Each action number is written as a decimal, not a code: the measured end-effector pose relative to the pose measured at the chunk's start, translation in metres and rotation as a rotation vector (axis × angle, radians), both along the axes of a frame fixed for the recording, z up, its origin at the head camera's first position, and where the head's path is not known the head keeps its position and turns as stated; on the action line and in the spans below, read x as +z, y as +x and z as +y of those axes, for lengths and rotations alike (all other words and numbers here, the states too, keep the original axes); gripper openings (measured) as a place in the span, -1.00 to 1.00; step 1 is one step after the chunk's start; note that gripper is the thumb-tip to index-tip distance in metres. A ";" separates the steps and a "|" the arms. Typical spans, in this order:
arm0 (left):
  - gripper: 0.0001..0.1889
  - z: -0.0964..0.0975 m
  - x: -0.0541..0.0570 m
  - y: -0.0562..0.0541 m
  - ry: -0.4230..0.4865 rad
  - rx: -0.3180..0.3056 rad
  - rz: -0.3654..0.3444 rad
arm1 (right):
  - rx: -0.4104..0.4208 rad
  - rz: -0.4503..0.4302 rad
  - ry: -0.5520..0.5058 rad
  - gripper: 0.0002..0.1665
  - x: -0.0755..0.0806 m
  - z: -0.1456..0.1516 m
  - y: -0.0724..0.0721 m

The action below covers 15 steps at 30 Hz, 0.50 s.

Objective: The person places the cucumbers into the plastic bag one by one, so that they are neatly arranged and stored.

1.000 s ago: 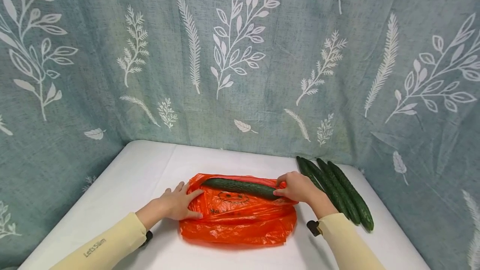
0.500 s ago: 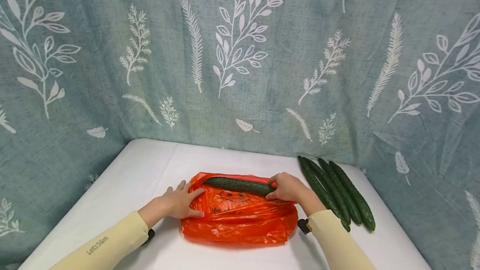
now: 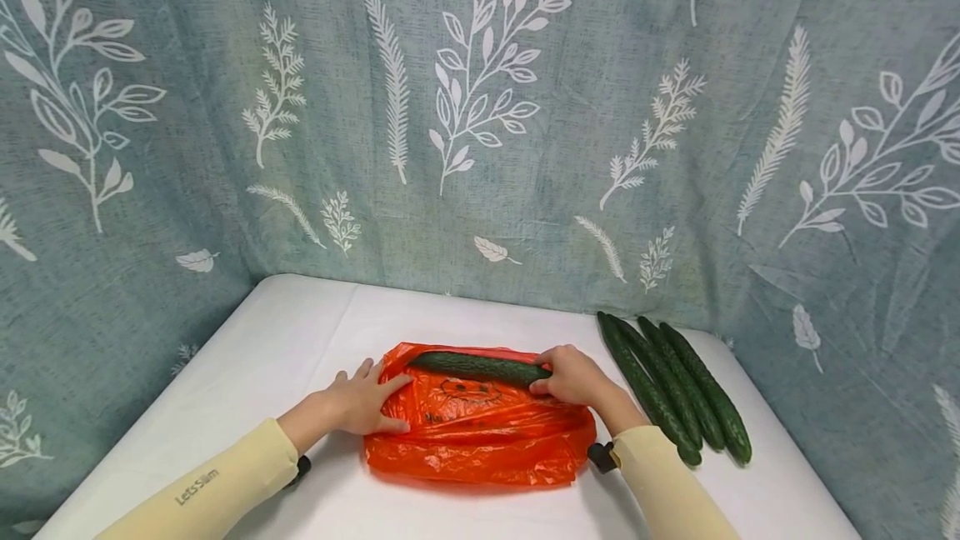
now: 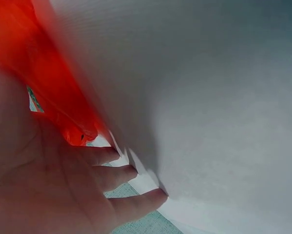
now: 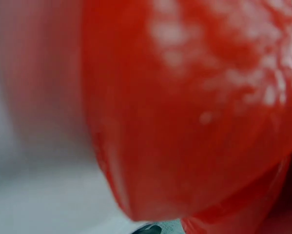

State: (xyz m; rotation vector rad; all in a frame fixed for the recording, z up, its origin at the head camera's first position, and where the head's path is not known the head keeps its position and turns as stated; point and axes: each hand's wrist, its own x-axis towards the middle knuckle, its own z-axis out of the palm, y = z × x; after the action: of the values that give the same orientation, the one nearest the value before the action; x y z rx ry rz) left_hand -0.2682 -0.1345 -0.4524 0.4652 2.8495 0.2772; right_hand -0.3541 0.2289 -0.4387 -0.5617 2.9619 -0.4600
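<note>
A red plastic bag (image 3: 480, 448) with a printed face lies in the middle of the table. In its mouth, on the far side, a long dark green cucumber (image 3: 480, 367) lies crosswise, partly covered by the bag. My right hand (image 3: 573, 377) pinches the cucumber's right end between thumb and fingers. At the bag's left side rests my left hand (image 3: 360, 402), fingers spread and fairly straight, with thumb and forefinger on the plastic. Its other fingers (image 4: 136, 204) touch the white tabletop in the left wrist view. Red plastic (image 5: 184, 122) fills most of the right wrist view, hiding the right fingers.
Several more cucumbers (image 3: 693, 390) lie side by side at the table's right, just beyond the right forearm. The white table (image 3: 300, 323) is bounded behind and at both sides by a leaf-patterned green-grey curtain (image 3: 450, 257).
My right hand has shifted slightly left at the bag's mouth, its grip staying on the cucumber's right end. The left hand has stayed in place on the bag.
</note>
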 end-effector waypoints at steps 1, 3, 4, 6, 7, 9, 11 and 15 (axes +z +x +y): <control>-0.09 0.000 0.000 0.000 -0.002 -0.001 0.002 | -0.004 0.017 0.001 -0.51 0.000 0.000 0.000; -0.08 0.000 0.001 0.000 -0.006 -0.003 0.007 | -0.012 0.047 0.001 -0.54 0.000 -0.001 0.000; -0.08 0.000 0.001 0.000 -0.008 -0.004 0.009 | -0.016 0.060 0.002 -0.55 0.001 -0.002 0.000; -0.09 0.000 0.001 0.000 -0.010 -0.007 0.013 | -0.023 0.077 0.007 -0.58 0.002 -0.003 0.000; -0.09 0.000 0.001 0.000 -0.012 -0.009 0.014 | -0.026 0.081 0.006 -0.59 0.002 -0.003 -0.001; -0.09 0.000 0.001 0.000 -0.014 -0.013 0.017 | -0.029 0.085 0.006 -0.60 0.003 -0.004 -0.001; -0.09 0.000 0.000 0.000 -0.014 -0.015 0.016 | -0.030 0.087 0.009 -0.61 0.003 -0.005 -0.001; -0.09 0.001 0.000 0.000 -0.008 -0.016 0.013 | -0.039 0.085 0.011 -0.63 0.000 -0.004 -0.002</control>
State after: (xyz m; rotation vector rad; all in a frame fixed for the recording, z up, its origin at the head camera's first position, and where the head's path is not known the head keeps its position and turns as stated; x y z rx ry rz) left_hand -0.2685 -0.1337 -0.4525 0.4893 2.8574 0.2602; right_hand -0.3556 0.2249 -0.4384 -0.5368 3.0589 -0.4336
